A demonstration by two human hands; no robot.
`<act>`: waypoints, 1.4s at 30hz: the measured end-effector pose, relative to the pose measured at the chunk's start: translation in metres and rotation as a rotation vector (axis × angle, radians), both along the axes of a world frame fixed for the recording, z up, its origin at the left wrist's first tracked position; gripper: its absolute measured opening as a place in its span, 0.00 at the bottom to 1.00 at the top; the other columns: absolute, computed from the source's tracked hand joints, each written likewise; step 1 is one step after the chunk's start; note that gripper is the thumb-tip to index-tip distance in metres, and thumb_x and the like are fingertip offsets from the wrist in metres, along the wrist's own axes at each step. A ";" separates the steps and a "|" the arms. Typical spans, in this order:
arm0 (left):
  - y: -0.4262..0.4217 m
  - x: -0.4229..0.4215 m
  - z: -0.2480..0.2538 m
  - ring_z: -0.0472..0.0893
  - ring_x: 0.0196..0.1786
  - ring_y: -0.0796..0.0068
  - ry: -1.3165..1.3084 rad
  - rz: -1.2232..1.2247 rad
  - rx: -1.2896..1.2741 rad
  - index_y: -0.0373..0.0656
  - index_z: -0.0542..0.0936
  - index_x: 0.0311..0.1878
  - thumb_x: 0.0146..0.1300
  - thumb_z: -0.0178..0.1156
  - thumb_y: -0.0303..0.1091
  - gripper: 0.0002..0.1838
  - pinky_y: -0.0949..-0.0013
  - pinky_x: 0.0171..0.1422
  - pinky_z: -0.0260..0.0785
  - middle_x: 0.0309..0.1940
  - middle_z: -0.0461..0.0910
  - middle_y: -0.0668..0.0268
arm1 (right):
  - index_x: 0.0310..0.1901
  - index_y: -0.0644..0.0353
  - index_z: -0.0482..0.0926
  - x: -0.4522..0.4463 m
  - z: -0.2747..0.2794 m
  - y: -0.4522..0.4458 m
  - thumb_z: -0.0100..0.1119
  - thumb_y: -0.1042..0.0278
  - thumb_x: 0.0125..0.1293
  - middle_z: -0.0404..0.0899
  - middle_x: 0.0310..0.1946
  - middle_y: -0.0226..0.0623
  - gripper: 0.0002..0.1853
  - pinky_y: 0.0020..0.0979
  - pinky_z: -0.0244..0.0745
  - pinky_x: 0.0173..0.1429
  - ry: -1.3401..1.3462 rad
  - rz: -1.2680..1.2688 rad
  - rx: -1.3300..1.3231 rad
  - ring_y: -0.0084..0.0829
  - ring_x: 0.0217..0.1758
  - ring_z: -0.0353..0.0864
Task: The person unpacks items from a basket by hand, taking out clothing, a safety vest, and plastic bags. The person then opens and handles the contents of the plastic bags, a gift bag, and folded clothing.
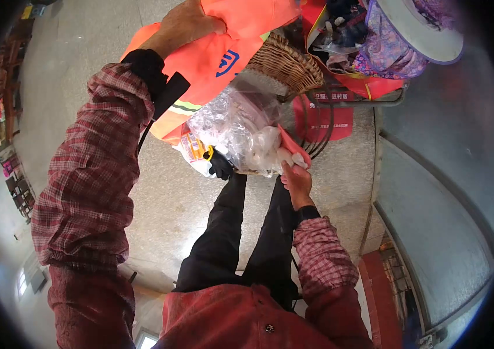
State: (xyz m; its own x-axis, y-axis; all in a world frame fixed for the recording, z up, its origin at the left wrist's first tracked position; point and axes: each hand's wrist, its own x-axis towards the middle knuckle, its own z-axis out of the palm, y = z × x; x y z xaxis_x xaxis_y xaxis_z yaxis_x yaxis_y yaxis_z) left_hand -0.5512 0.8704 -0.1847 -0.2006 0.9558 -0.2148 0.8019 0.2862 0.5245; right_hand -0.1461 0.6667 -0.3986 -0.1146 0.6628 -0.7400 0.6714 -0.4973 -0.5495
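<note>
My left hand [186, 26] is closed on a bright orange safety vest [218, 61] with blue lettering and a pale reflective stripe, raised over the left side of a wicker basket [288, 64]. My right hand [298, 183] is closed at the near edge of a crumpled clear plastic bag [241, 125], and its fingertips are partly hidden. Against that bag, just above these fingers, lies a pink-red piece [293, 145]. A black glove [219, 164] with a yellow cuff sits left of the bag, beside an orange-and-white packet [193, 146].
A red bag [369, 87] stuffed with clothes and a purple patterned hat [392, 43] stands at the upper right. Below it hangs a red printed sheet [322, 119] near a metal frame. A grey metal panel [433, 192] borders the right side. Shelves [8, 75] stand far left.
</note>
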 end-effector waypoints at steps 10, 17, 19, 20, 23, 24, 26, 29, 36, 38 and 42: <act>-0.019 0.043 0.043 0.75 0.58 0.58 -0.083 -0.028 0.066 0.46 0.61 0.66 0.46 0.68 0.40 0.43 0.62 0.60 0.66 0.56 0.74 0.53 | 0.34 0.69 0.79 -0.010 0.012 0.005 0.63 0.57 0.61 0.82 0.31 0.39 0.18 0.24 0.80 0.31 0.263 -0.403 -0.242 0.28 0.29 0.82; -0.016 0.026 0.065 0.78 0.50 0.58 0.002 0.086 -0.123 0.42 0.64 0.62 0.47 0.72 0.49 0.42 0.62 0.54 0.70 0.48 0.77 0.53 | 0.45 0.64 0.77 0.027 0.119 0.020 0.63 0.61 0.62 0.80 0.38 0.39 0.16 0.29 0.78 0.40 0.386 -0.517 -0.515 0.31 0.36 0.81; -0.020 0.028 0.073 0.80 0.47 0.58 -0.037 0.163 -0.199 0.41 0.67 0.60 0.48 0.72 0.50 0.40 0.61 0.51 0.72 0.46 0.78 0.53 | 0.49 0.65 0.75 0.038 0.149 0.023 0.58 0.61 0.65 0.80 0.40 0.39 0.17 0.29 0.76 0.44 0.450 -0.562 -0.592 0.32 0.39 0.81; -0.023 0.029 0.074 0.80 0.44 0.59 -0.070 0.176 -0.192 0.40 0.69 0.57 0.48 0.71 0.51 0.37 0.61 0.48 0.72 0.44 0.78 0.54 | 0.49 0.65 0.75 0.042 0.159 0.023 0.58 0.61 0.65 0.80 0.40 0.39 0.17 0.29 0.76 0.44 0.448 -0.560 -0.588 0.32 0.39 0.81; -0.030 0.024 0.069 0.81 0.41 0.61 0.001 0.141 -0.139 0.39 0.72 0.54 0.50 0.70 0.51 0.34 0.59 0.45 0.73 0.43 0.78 0.55 | 0.54 0.64 0.73 0.060 0.178 0.019 0.49 0.60 0.71 0.79 0.45 0.38 0.18 0.30 0.73 0.49 0.532 -0.650 -0.692 0.31 0.43 0.78; -0.033 0.021 0.064 0.80 0.42 0.61 0.107 0.091 -0.095 0.39 0.73 0.53 0.52 0.69 0.51 0.32 0.58 0.45 0.72 0.43 0.78 0.55 | 0.54 0.64 0.73 0.067 0.183 0.015 0.49 0.60 0.71 0.79 0.45 0.38 0.18 0.30 0.73 0.49 0.530 -0.648 -0.692 0.31 0.43 0.78; -0.047 0.020 0.057 0.78 0.47 0.59 0.207 0.070 0.077 0.40 0.73 0.54 0.52 0.68 0.51 0.32 0.57 0.51 0.70 0.47 0.77 0.53 | 0.57 0.57 0.71 0.076 0.192 0.007 0.52 0.60 0.69 0.76 0.49 0.33 0.18 0.20 0.74 0.44 0.647 -0.789 -0.745 0.26 0.44 0.76; -0.072 0.029 0.048 0.78 0.48 0.58 0.299 0.021 0.440 0.39 0.76 0.50 0.53 0.67 0.44 0.25 0.60 0.52 0.68 0.44 0.78 0.54 | 0.57 0.56 0.71 0.086 0.202 -0.004 0.51 0.60 0.69 0.75 0.51 0.33 0.17 0.20 0.74 0.43 0.630 -0.858 -0.778 0.26 0.45 0.75; -0.193 0.130 0.005 0.78 0.40 0.70 -0.200 0.180 0.278 0.35 0.77 0.43 0.54 0.64 0.27 0.13 0.69 0.46 0.69 0.38 0.78 0.61 | 0.59 0.56 0.69 0.085 0.239 -0.007 0.49 0.59 0.70 0.73 0.56 0.35 0.19 0.35 0.71 0.53 0.807 -0.770 -0.841 0.30 0.51 0.74; -0.222 0.160 -0.010 0.78 0.37 0.76 -0.533 0.362 -0.044 0.36 0.78 0.42 0.57 0.64 0.30 0.11 0.70 0.45 0.70 0.36 0.79 0.64 | 0.59 0.56 0.69 0.079 0.253 -0.003 0.48 0.59 0.70 0.72 0.57 0.35 0.20 0.36 0.70 0.53 0.768 -0.776 -0.858 0.31 0.53 0.73; -0.240 0.192 -0.019 0.77 0.44 0.77 -1.563 0.774 -0.579 0.40 0.78 0.49 0.65 0.59 0.42 0.16 0.71 0.50 0.68 0.44 0.79 0.68 | 0.61 0.56 0.66 0.086 0.261 -0.011 0.49 0.58 0.69 0.70 0.59 0.37 0.22 0.36 0.69 0.52 0.683 -0.444 -0.836 0.34 0.56 0.71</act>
